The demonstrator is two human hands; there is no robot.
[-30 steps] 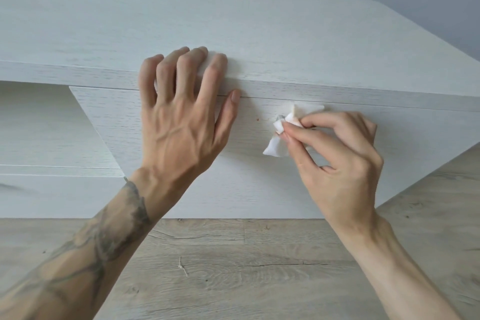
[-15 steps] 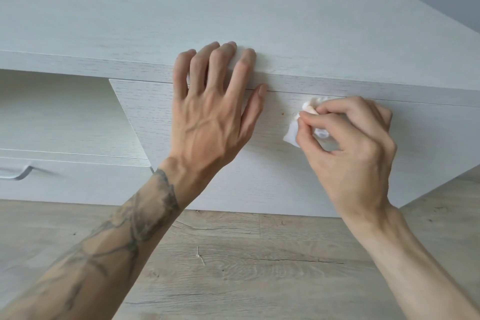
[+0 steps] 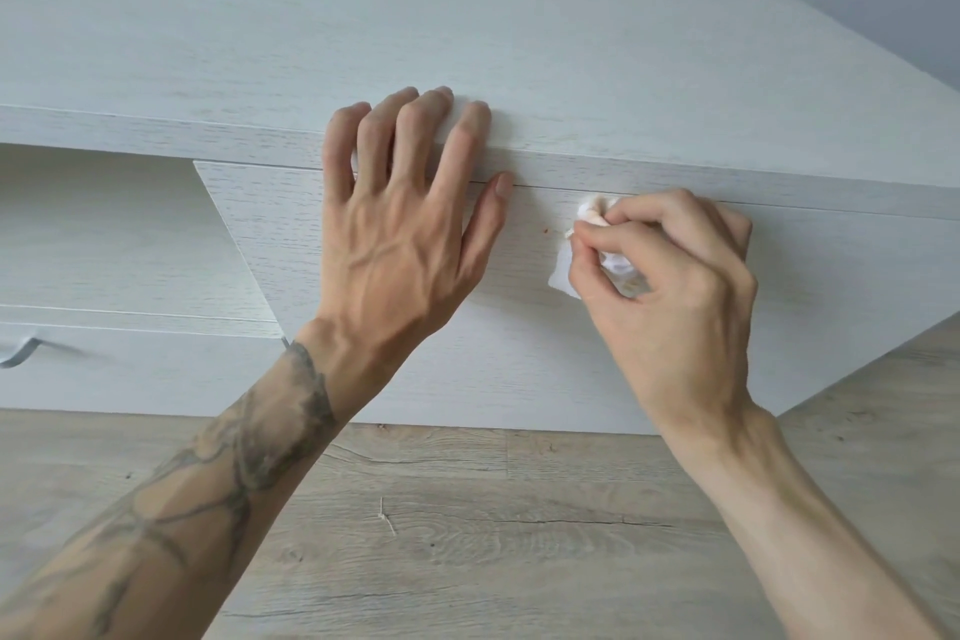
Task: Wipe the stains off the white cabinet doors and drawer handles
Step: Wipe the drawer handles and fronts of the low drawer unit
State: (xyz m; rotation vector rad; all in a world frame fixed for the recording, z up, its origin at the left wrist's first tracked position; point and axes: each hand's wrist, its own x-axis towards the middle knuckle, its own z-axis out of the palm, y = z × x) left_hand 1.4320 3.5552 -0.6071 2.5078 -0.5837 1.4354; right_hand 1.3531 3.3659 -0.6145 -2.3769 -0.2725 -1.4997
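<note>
As your spread left hand (image 3: pixel 400 234) braces the white wood-grain cabinet door (image 3: pixel 291 244), your right hand (image 3: pixel 670 286), pinching a crumpled white tissue (image 3: pixel 563 270), has edged nearer the small reddish stain (image 3: pixel 545 228). It remains unwiped.

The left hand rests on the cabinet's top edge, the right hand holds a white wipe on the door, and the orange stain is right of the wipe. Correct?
No. The head view shows the orange stain left of the white wipe, between it and the left hand. The rest holds.
</note>
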